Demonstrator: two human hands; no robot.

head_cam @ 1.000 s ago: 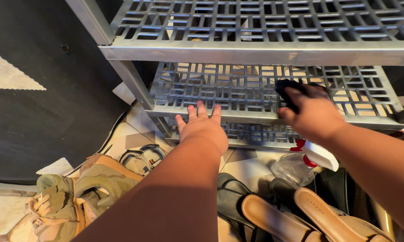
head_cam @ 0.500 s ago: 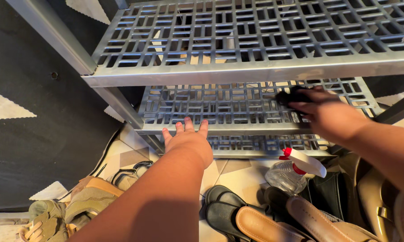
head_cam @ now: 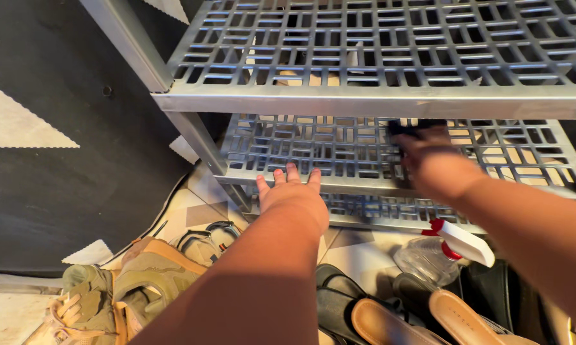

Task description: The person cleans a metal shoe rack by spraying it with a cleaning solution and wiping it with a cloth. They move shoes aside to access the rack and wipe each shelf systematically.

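- Down on the left floor sit bumpy tan fabric boots (head_cam: 119, 287).
- Middle: the left hand (head_cam: 292, 195) lies flat, fingers spread, on the grey slotted plastic shelf (head_cam: 339, 153).
- Right: the right hand (head_cam: 432, 163) presses a soft black cloth (head_cam: 406, 128) onto that shelf, fingers curled over it.
- Below stands a clear plastic spray bottle (head_cam: 438, 252).

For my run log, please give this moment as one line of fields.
left hand: flat on middle shelf edge | right hand: holds dark cloth on shelf | floor: spray bottle, shoes
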